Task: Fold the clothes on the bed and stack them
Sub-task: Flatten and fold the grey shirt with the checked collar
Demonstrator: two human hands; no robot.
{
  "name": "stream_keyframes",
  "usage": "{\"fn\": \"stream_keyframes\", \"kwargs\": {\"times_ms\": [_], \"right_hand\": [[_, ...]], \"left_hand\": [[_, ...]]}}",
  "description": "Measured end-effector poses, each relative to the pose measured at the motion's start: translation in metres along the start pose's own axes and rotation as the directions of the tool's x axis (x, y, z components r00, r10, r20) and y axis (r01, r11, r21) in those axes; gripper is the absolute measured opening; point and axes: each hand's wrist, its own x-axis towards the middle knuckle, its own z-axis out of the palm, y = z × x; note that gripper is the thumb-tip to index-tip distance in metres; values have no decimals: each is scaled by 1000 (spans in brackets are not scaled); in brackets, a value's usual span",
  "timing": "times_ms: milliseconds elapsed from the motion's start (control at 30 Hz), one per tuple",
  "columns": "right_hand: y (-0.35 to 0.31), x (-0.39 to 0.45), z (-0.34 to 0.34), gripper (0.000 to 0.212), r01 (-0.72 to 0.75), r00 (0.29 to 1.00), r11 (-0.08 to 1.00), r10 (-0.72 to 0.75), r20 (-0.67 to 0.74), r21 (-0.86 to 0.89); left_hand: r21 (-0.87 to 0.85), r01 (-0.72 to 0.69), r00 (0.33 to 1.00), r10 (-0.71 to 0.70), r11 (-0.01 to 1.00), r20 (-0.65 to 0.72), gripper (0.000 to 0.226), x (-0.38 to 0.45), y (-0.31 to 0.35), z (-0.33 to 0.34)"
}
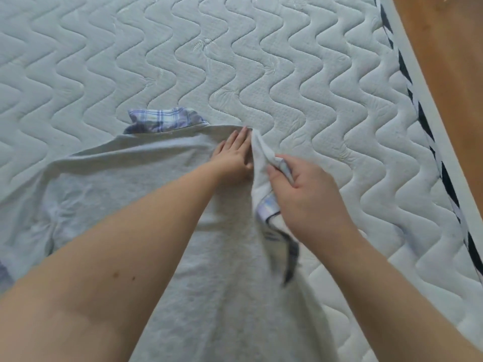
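A pale grey shirt (125, 173) with a blue plaid collar (164, 121) lies back-up on the quilted mattress (235, 61). My left hand (232, 155) presses flat on the shirt near its right shoulder, fingers straight. My right hand (308, 197) grips the right sleeve (264, 158), whose plaid-lined cuff shows between the fingers, and holds it lifted over the shirt's right edge. The shirt's left sleeve spreads toward the left edge of the view. The hem is out of view below.
The mattress's right edge (428, 142) has a black-and-white striped border running diagonally. Beyond it lies a wooden floor (449, 48). A bit of plaid fabric (4, 275) peeks in at the far left.
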Motion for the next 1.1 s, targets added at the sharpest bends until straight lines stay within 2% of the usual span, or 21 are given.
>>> {"fn": "stream_keyframes", "kwargs": {"times_ms": [67, 133, 200, 267, 367, 433, 467, 500, 567, 600, 667, 733, 800, 867, 900, 1000, 1100], "right_hand": [[-16, 0, 19, 20, 13, 1000, 998, -14, 16, 56], [-29, -1, 39, 20, -12, 999, 993, 7, 46, 114], [-36, -2, 58, 20, -35, 996, 992, 25, 83, 123], [-40, -3, 74, 18, -52, 994, 992, 41, 102, 114], [-40, -3, 91, 17, -101, 989, 988, 87, 119, 117], [-38, 0, 101, 23, -151, 982, 979, 133, 135, 138], [-36, 2, 105, 27, -169, 978, 974, 148, 145, 149], [-34, 4, 109, 27, -181, 975, 968, 154, 161, 174], [-30, 10, 116, 16, -220, 961, 946, 167, 222, 239], [-29, 11, 118, 21, -241, 946, 935, 166, 277, 262], [-24, 8, 118, 53, -266, 916, 906, 131, 379, 330], [-13, -1, 112, 63, -276, 907, 883, 108, 408, 379], [8, -19, 102, 57, -250, 925, 919, 134, 356, 305], [31, -43, 91, 49, -252, 937, 952, 195, 291, 173], [42, -56, 86, 45, -247, 942, 963, 213, 261, 105], [70, -91, 76, 40, -197, 960, 980, 201, 194, -37], [85, -112, 73, 44, -146, 974, 979, 167, 155, -140]], "left_hand": [[-285, 3, 999, 10, 958, 43, 66, -4, -6, -12], [-651, 30, 997, 26, 759, 76, 50, -8, -17, -25], [-845, 73, 995, 23, 531, 100, 42, -12, -27, -35], [-927, 121, 992, -18, 355, 123, 35, -14, -31, -43], [-971, 133, 989, -97, 200, 116, 30, -12, -31, -54], [-984, 162, 965, -222, 80, 141, 36, -13, -37, -61], [-979, 194, 952, -256, 70, 170, 44, -16, -43, -64], [-964, 245, 944, -251, 102, 213, 52, -22, -50, -67], [-909, 348, 929, -216, 227, 302, 66, -36, -63, -70], [-879, 384, 916, -234, 284, 325, 70, -43, -68, -70], [-837, 417, 895, -322, 354, 310, 71, -54, -71, -66], [-801, 443, 874, -395, 403, 284, 66, -59, -68, -59], [-665, 502, 852, -451, 553, 266, 66, -65, -62, -52], [-405, 467, 882, -447, 786, 150, 56, -72, -57, -44], [-302, 419, 906, -415, 856, 82, 46, -75, -53, -40], [-220, 345, 937, -349, 913, 19, 31, -75, -41, -42], [-162, 334, 942, -336, 929, 17, 38, -72, -31, -63]]}}
